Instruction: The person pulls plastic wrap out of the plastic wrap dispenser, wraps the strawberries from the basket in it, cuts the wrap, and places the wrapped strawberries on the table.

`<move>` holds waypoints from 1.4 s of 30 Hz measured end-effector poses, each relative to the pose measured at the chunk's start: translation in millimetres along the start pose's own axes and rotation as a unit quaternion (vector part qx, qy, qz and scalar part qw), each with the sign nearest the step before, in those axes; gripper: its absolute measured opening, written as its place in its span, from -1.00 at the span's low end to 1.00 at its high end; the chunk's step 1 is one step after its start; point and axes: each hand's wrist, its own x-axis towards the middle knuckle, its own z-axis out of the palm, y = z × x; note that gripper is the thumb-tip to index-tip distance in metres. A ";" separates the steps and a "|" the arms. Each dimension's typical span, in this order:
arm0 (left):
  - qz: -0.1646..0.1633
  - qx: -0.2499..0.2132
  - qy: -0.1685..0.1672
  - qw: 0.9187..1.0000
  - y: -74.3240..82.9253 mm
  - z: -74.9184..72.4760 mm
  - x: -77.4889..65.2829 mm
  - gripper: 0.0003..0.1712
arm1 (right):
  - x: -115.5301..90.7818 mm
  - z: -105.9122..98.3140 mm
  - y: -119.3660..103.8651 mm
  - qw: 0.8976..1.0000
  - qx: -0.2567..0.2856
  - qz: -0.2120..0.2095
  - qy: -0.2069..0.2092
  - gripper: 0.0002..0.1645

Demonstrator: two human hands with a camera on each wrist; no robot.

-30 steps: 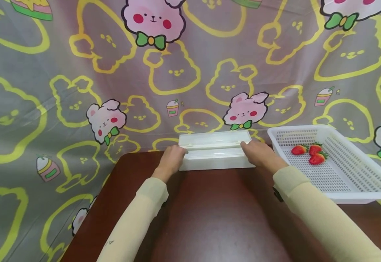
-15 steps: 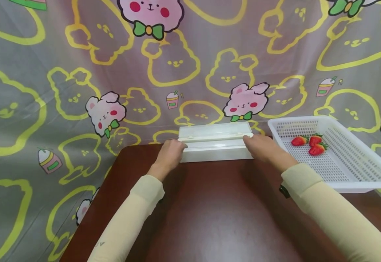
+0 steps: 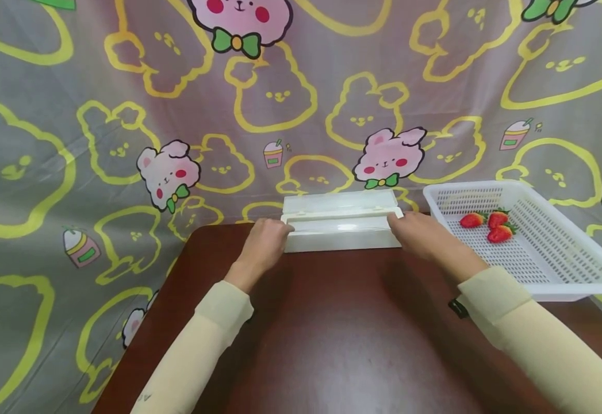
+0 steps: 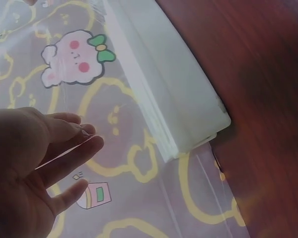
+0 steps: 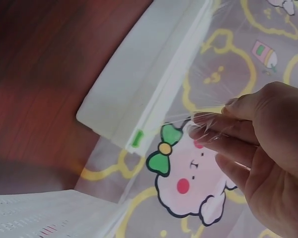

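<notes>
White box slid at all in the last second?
No. In the head view, the white box keeps its place against the fixed bunny print on the backdrop.

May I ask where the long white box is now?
In the head view, the long white box sits at the far edge of the brown table, between left hand and right hand, left of the white perforated basket.

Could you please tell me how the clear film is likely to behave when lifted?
The clear film is probably floppy, since it creases at the right hand. It is likely very light, as the patterned backdrop shows through it.
</notes>
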 end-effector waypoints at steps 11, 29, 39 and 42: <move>-0.011 -0.018 0.003 1.000 10.0 -13.3 -12.5 -0.61 | -18.8 -0.9 -7.9 0.999 -0.007 -0.021 0.026 -0.69; -0.002 -0.007 0.001 1.000 23.2 -23.7 -43.8 -0.69 | -50.6 0.4 -22.1 0.997 0.012 -0.054 0.060 -0.40; 0.003 -0.011 -0.012 1.000 33.1 -33.3 -56.8 -0.64 | -67.3 2.2 -28.1 0.996 0.023 -0.057 0.060 -0.42; 0.002 -0.012 -0.006 1.000 35.2 -35.8 -59.6 -0.64 | -71.0 1.5 -30.5 0.997 0.026 -0.053 0.052 -0.40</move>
